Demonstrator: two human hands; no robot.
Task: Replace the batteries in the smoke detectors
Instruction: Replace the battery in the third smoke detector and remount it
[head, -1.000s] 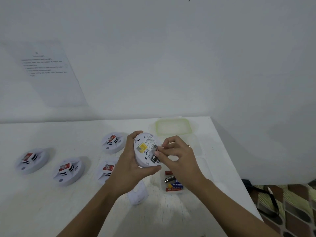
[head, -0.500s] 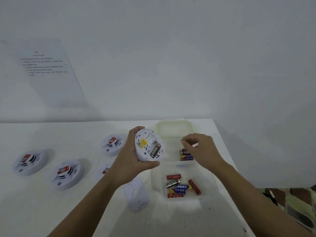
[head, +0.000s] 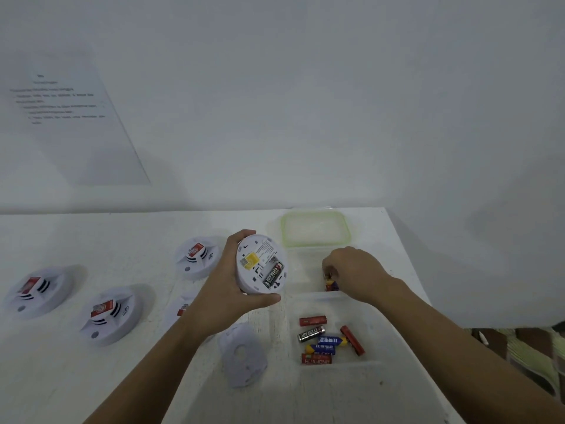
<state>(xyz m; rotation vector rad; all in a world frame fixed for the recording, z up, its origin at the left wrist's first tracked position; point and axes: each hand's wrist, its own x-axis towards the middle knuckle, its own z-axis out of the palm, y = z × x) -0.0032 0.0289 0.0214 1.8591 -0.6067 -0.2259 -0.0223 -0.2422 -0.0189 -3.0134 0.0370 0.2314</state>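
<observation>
One battery is sitting in the upturned smoke detector, which your left hand is gripping by its rim above the table. Your right hand is curling over spare batteries in the far container; whether it is pinching one is unclear.

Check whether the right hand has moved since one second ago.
Yes. The right hand left the smoke detector and moved right into the far clear container next to the green lid, onto its batteries.
</observation>
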